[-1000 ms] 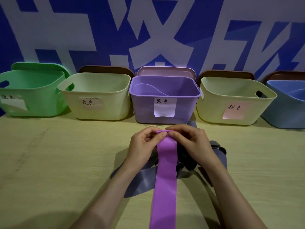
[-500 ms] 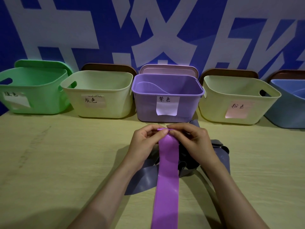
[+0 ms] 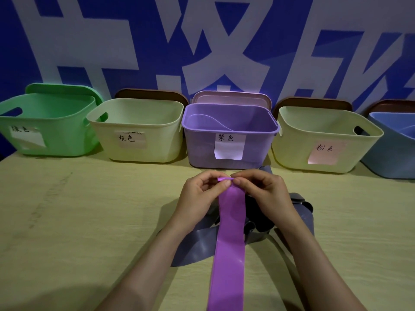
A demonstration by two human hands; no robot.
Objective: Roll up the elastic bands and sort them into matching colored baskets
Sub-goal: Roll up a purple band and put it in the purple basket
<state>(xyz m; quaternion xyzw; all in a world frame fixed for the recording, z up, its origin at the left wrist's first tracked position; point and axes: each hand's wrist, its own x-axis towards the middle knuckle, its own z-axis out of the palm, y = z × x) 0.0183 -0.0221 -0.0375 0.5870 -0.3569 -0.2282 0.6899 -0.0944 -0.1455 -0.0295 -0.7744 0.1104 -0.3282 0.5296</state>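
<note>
Near the purple basket (image 3: 202,151), my left hand (image 3: 197,198) and right hand (image 3: 263,194) both pinch the far end of the purple band (image 3: 231,232). I judge it barely one fold rolled. The rest lies flat over grey bands (image 3: 197,245), not yet sorted.

Basket labels: 绿色 (image 3: 26,136), 灰色 (image 3: 129,139), 紫色 (image 3: 228,145), 粉色 (image 3: 325,152)

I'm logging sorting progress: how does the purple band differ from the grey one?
The purple band runs straight and flat toward the camera; the grey band lies in tangled loops beneath it. The left hand and right hand pinch the purple band's far end; neither grips the grey band. Both rest on the table.
</note>
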